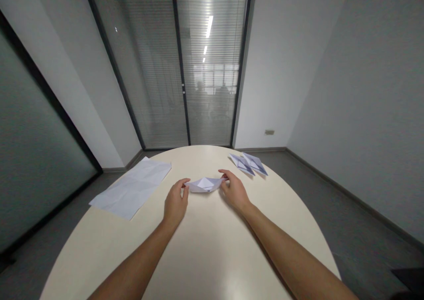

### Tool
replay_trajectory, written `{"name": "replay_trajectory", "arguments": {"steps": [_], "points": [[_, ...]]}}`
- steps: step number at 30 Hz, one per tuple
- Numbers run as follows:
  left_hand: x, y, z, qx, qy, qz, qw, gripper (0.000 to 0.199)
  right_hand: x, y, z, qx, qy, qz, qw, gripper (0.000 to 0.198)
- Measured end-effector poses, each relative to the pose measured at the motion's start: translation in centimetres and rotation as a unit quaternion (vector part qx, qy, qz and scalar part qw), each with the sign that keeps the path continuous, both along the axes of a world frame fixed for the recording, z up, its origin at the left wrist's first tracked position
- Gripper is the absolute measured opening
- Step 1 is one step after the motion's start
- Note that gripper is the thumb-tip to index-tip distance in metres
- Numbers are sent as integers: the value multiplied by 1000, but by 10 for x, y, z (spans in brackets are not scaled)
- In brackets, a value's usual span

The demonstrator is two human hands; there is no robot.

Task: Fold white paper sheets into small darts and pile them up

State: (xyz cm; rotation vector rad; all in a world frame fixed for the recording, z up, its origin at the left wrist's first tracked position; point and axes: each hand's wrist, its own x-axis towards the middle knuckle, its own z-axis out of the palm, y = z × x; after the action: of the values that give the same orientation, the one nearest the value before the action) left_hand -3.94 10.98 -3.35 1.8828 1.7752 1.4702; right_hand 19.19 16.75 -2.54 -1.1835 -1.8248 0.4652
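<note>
A folded white paper boat (204,185) is held at its two ends, over the middle of the table. My left hand (176,199) pinches its left tip between thumb and fingers. At the other end, my right hand (234,189) is closed on the right tip, with the index finger raised a little above it. A small peak stands up in the centre of the boat between its low sides. The fingers cover both tips.
White paper sheets (135,187) lie on the left of the round cream table (205,247). Two folded paper boats (248,164) rest side by side at the far right. Beyond the table is a glass door (212,106) with blinds.
</note>
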Motion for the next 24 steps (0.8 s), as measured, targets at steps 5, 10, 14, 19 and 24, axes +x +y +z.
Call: {"name": "replay_trajectory", "arguments": {"steps": [5, 10, 14, 19, 24], "points": [[-2, 0, -2, -4, 22, 13, 1000, 20, 5, 4, -4, -13, -38, -30, 999, 47], [-3, -1, -3, -23, 44, 47, 998, 17, 6, 2, 3, 15, -83, -18, 996, 44], [-1, -3, -2, -32, 61, 54, 996, 14, 4, -2, 9, 28, -139, -28, 990, 42], [1, -5, 2, -30, 83, 48, 995, 14, 0, -12, 13, 78, -197, -13, 977, 51], [0, -5, 4, -22, 101, 47, 994, 14, -6, -21, 17, 109, -231, 55, 965, 68]]}}
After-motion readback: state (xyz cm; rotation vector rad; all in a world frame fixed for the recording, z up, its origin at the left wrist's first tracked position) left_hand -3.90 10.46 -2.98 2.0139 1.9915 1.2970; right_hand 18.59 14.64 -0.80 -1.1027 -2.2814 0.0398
